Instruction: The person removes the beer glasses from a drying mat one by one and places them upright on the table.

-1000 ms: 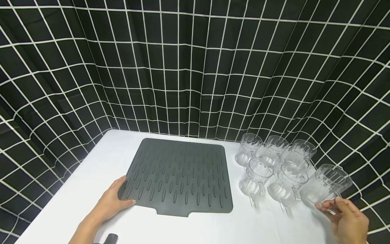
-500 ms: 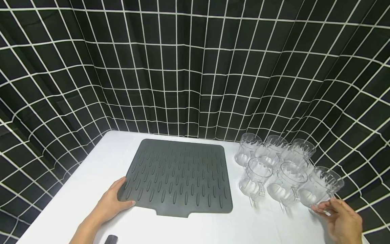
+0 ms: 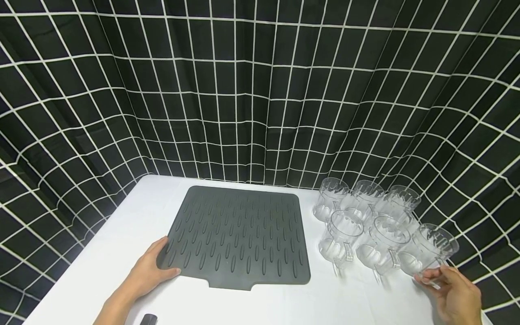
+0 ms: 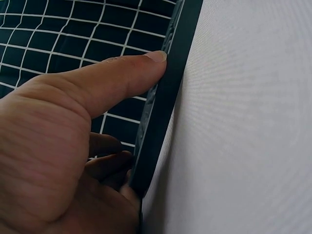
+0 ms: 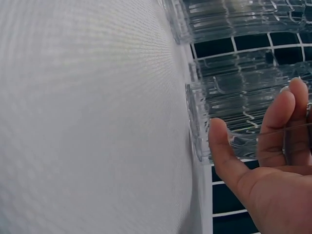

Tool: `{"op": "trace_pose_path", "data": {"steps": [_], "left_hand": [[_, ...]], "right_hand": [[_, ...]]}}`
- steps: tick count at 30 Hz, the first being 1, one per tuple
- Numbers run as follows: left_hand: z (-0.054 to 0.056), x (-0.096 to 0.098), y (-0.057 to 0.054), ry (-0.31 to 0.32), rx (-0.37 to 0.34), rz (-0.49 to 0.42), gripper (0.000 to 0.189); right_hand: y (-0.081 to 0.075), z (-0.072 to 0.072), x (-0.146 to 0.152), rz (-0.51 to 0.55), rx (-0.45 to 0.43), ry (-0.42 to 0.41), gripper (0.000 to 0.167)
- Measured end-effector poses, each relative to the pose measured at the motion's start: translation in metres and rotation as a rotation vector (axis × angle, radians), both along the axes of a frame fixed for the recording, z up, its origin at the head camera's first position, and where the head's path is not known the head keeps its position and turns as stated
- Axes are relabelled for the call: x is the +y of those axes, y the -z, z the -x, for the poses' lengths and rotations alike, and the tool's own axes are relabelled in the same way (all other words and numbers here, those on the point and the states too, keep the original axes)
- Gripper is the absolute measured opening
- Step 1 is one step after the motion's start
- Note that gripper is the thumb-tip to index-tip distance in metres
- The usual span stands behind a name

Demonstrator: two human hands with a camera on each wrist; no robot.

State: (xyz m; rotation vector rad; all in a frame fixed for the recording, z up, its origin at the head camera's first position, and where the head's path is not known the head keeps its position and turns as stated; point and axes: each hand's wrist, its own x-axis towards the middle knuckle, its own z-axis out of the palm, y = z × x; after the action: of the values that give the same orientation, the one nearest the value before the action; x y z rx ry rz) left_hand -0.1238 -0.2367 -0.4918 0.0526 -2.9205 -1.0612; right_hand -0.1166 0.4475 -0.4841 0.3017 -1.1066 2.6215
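My left hand [image 3: 147, 266] is at the front left corner of a dark grey ribbed drying mat [image 3: 239, 234]. Its outstretched thumb touches the mat's edge [image 4: 168, 92] in the left wrist view, while the other fingers lie along the left side. At the far right, my right hand [image 3: 457, 291] holds a clear plastic mug [image 3: 432, 246] by its handle. The mug stands on the white table, beside another clear mug [image 3: 383, 243]. In the right wrist view my right hand [image 5: 268, 170] has its thumb and fingers at the handle, whose far part is hidden.
More clear mugs stand close by: one [image 3: 341, 237] at the front left of the group, and a back row with a mug [image 3: 331, 198], a mug [image 3: 363, 198] and a mug [image 3: 398, 203]. A dark object [image 3: 148, 319] lies at the near edge. Gridded black cloth [image 3: 252, 90] surrounds the table.
My right hand has shifted left with the mug, bringing it closer to the neighbouring mug, and is now nearly still. The left hand and the mat have stayed in place.
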Motion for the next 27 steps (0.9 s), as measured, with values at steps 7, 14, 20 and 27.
{"op": "trace_pose_path", "data": {"steps": [7,14,20,27], "left_hand": [[-0.001,0.000,-0.001,-0.004,0.008,0.004,0.105],[-0.002,-0.002,-0.004,-0.002,-0.005,0.004,0.103],[0.000,-0.005,-0.020,-0.017,0.008,-0.001,0.094],[0.007,-0.004,-0.060,-0.112,0.336,0.071,0.075]], "right_hand": [[-0.003,-0.001,0.000,-0.051,-0.127,0.025,0.042],[-0.011,-0.003,0.001,-0.248,-0.282,0.130,0.044],[-0.039,-0.003,-0.006,-0.652,-0.763,0.721,0.040],[-0.092,-0.016,-0.039,-0.896,-0.783,1.065,0.022]]}}
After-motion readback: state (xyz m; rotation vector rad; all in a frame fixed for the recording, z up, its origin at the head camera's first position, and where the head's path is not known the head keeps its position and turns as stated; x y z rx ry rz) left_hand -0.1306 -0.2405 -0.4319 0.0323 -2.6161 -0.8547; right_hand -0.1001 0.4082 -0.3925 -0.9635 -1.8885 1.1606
